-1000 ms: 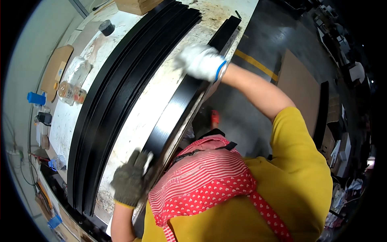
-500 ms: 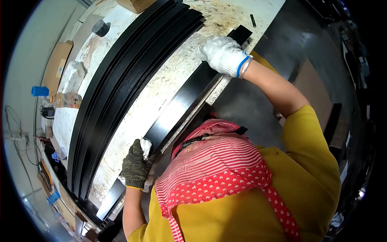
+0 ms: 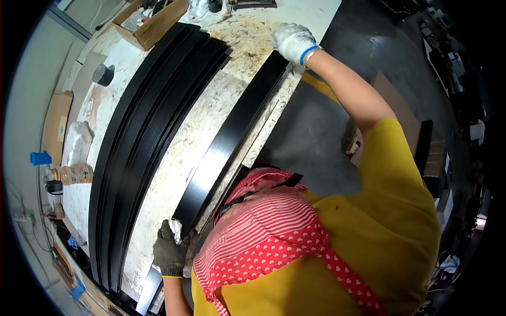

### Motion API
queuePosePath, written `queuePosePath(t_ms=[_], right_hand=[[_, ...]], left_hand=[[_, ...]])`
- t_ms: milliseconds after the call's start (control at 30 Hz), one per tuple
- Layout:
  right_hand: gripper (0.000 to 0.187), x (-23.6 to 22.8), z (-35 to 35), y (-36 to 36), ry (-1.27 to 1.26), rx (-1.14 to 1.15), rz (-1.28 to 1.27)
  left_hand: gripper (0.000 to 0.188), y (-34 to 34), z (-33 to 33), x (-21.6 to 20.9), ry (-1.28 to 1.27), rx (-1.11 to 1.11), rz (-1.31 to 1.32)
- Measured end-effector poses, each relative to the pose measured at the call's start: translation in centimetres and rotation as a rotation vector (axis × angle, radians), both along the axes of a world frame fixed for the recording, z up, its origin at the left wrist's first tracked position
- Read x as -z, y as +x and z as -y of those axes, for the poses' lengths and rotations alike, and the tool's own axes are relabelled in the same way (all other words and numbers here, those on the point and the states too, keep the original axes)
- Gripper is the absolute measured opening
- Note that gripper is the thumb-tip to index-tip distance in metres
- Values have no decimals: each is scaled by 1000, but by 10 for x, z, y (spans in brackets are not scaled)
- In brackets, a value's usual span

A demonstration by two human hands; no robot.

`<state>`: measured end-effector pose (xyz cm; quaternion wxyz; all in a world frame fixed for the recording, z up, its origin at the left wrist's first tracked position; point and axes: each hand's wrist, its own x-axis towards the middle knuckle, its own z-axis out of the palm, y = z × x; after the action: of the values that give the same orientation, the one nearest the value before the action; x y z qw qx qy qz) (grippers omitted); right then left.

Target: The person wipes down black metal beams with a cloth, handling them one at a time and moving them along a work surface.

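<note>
A long, narrow black board (image 3: 232, 124) lies along the near edge of a stained white worktable (image 3: 216, 95). My left hand (image 3: 169, 250), in a dark grey-green knit glove, closes on the board at its lower left part. Some white cloth-like material (image 3: 176, 230) shows by its thumb; whether it is a rag or part of a covering I cannot tell. My right hand (image 3: 294, 42), in a white knit glove with a blue cuff, is curled closed just beyond the board's far end. What it holds, if anything, is hidden.
Several black boards (image 3: 150, 126) lie side by side left of the board. Behind them are a cardboard box (image 3: 150, 29), a dark round container (image 3: 103, 75), a plastic bag (image 3: 79, 142) and a bottle (image 3: 78, 175). Cardboard (image 3: 390, 105) stands over the floor at right.
My right hand has slid along the board from its upper part to beyond its far end. The view has shifted; my left hand stays at the board's lower part.
</note>
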<state>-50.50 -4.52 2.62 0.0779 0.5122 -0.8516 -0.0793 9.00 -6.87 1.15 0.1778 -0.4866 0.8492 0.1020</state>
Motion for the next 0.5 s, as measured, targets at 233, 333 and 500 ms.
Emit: queuePosePath(t_ms=[233,333,500], right_hand=[[23,-6,-12,3,65,-100,42],[24,-4,-28,-49,1,116,35],[26,-12,-22,0,-50,-242,227]], left_hand=[[90,-7,0,-6,61,-47,132],[89,-6,2,-5,54,-25,124],[90,-7,-1,-6,47,-33,130]])
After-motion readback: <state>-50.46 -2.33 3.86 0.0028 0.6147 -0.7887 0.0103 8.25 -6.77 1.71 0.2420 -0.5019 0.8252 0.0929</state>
